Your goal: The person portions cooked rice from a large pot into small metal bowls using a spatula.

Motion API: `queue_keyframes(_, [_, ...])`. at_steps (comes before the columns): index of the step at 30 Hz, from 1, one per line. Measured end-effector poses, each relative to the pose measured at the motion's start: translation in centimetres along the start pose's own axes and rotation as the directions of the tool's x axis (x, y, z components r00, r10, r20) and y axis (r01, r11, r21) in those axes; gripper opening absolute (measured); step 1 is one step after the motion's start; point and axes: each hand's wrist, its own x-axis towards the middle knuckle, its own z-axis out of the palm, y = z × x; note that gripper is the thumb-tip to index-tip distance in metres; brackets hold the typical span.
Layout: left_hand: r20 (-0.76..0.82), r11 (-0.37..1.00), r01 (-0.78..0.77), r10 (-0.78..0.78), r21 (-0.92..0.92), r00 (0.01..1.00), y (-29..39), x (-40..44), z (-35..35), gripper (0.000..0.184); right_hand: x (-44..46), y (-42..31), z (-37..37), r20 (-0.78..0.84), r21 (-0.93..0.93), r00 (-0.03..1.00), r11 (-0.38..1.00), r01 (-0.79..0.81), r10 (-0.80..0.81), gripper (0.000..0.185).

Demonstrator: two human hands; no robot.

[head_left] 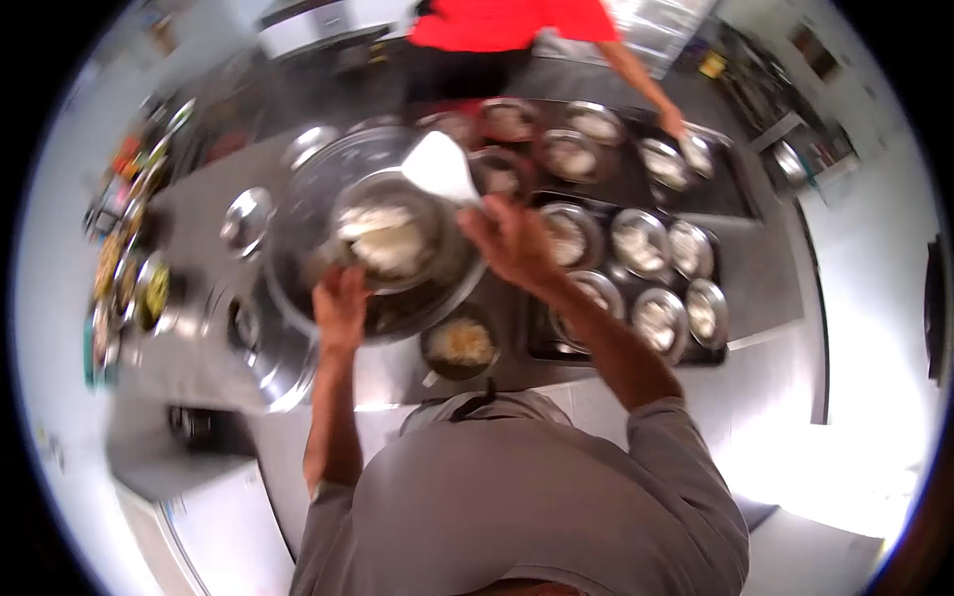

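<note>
A metal bowl [422, 273] with white food [390, 241] in it is held over a large round basin [298, 214]. My left hand [341, 303] has its fingers closed on the near left rim of that bowl. Above the bowl's right side, my right hand [505, 238] grips a white scoop [440, 167], its wide blade pointing up and left. Just in front of my body, below the basin, sits a smaller bowl [460, 343] with whitish and yellow food.
Two dark trays [542, 343] [745, 184] on the right hold several metal bowls of white food. Across the table, a person in red [512, 25] reaches a hand [673, 121] to the far tray's bowls. Bowls of colourful food [154, 290] line the left edge.
</note>
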Motion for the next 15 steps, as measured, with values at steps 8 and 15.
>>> queue_keyframes(8, [0.435, 0.938, 0.347, -0.324, 0.029, 0.840, 3.7, -0.2, 5.6, 0.021, -6.8, 3.9, 1.9, -0.135, 0.511, 0.836, 0.760, -0.402, 0.532, 0.039])
queue_keyframes(15, [0.522, 0.922, 0.377, -0.365, 0.089, 0.771, 2.3, -3.3, 11.9, 0.020, -11.4, 3.9, -5.8, -0.004, 0.625, 0.731, 0.573, -0.531, 0.682, 0.033])
